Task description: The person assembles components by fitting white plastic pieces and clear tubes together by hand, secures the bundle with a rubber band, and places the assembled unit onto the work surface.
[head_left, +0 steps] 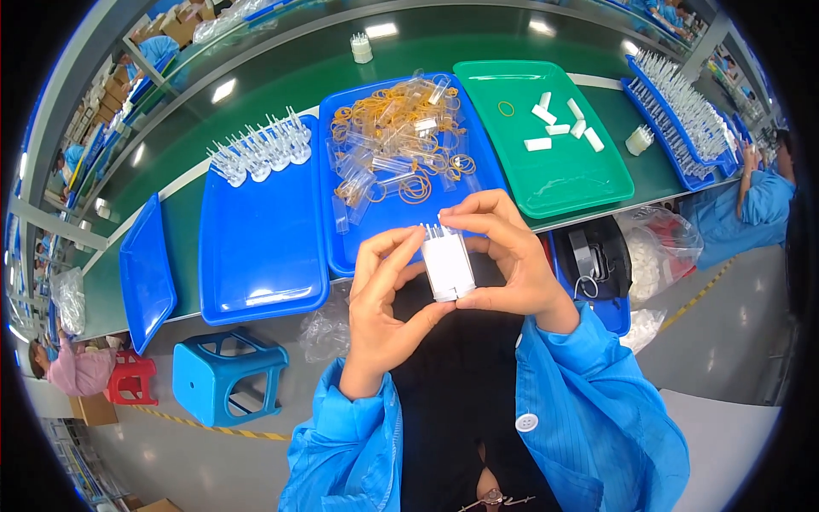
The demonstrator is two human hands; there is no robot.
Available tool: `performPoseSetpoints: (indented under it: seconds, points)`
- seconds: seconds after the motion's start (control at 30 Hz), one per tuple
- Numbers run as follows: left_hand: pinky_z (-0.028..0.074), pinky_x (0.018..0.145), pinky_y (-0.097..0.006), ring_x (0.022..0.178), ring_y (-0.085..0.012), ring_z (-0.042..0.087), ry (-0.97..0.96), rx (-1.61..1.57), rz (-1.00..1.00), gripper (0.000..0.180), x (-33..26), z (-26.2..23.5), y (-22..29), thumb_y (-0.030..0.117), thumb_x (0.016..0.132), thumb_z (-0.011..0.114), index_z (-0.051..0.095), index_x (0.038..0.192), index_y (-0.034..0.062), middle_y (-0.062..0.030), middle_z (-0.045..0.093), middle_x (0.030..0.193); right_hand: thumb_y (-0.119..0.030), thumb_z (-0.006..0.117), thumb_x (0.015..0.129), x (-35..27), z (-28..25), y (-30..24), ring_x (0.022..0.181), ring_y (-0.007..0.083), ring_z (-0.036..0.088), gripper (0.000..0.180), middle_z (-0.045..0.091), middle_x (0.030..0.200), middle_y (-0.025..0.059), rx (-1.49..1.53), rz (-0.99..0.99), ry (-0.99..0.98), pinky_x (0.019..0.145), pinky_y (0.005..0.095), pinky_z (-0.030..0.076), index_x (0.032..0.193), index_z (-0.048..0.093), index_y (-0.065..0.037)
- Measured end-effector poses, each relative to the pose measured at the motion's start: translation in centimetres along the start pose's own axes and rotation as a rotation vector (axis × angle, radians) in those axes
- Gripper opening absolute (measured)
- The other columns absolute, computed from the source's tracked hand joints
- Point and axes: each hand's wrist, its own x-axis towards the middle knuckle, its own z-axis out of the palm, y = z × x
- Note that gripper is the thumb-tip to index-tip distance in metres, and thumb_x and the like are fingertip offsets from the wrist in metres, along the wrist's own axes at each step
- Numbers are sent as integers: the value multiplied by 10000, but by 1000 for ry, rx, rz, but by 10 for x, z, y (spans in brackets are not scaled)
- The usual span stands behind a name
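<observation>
At the near edge of the band tray (485,168), head view: I hold one white bundle (448,264) up in both hands, its thin prongs at the far end. My left hand (384,294) is half curled, thumb at the bundle's lower end, forefinger raised beside the prongs. My right hand (509,260) matches it, thumb tip at the lower end, fingers arched toward the prongs. The bundle is pinched between the two hands; whether the lower fingers also touch it, I cannot tell.

Contents of the band tray: a heap of rubber bands (375,113) mixed with clear tubes (358,185). Directly left of it, a blue tray (264,256) carries white pronged parts (260,152) along its far end; farther left, a tilted tray (149,273). Directly right, a green tray (554,189) bears loose white blocks (538,144). Beyond the band tray stands a second bundle (362,51). Well to its right, past the green tray, a third bundle (639,142) stands near a loaded tray (723,164).
</observation>
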Motion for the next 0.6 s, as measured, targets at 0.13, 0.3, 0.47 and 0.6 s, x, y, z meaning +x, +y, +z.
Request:
performPoseSetpoints:
  seconds: [0.13, 0.3, 0.47, 0.6]
  points:
    - [515, 948, -393, 1195, -283, 500, -136, 317, 80, 736, 13, -12, -4, -42, 657, 781, 479, 1328, -17, -164, 418, 1276, -199, 845, 678, 7, -5, 4, 1190, 250, 497, 686, 394, 1239, 114, -61, -15, 16, 977, 382, 493, 1265, 540, -17]
    - [527, 925, -404, 1176, -295, 518, 44, 69, -1, 735, 28, 0, 3, -21, 649, 785, 488, 1322, -19, -172, 462, 1230, -193, 842, 679, 17, -11, 4, 1194, 260, 496, 682, 403, 1240, 120, -86, -36, 19, 961, 378, 500, 1268, 544, -21]
    - [528, 923, -412, 1160, -292, 532, -9, 171, 34, 766, 35, -7, -5, -7, 657, 780, 457, 1351, -12, -177, 475, 1231, -193, 841, 678, 21, -15, 3, 1188, 262, 503, 680, 407, 1251, 129, -144, -24, 9, 943, 373, 508, 1267, 548, -19]
    - [505, 949, -406, 1212, -291, 504, -15, 90, 9, 773, 35, -2, -21, -14, 695, 756, 410, 1386, -7, -181, 447, 1313, -150, 831, 665, 23, -21, 2, 1140, 274, 526, 672, 414, 1245, 146, -300, -56, 45, 916, 372, 512, 1260, 550, -15]
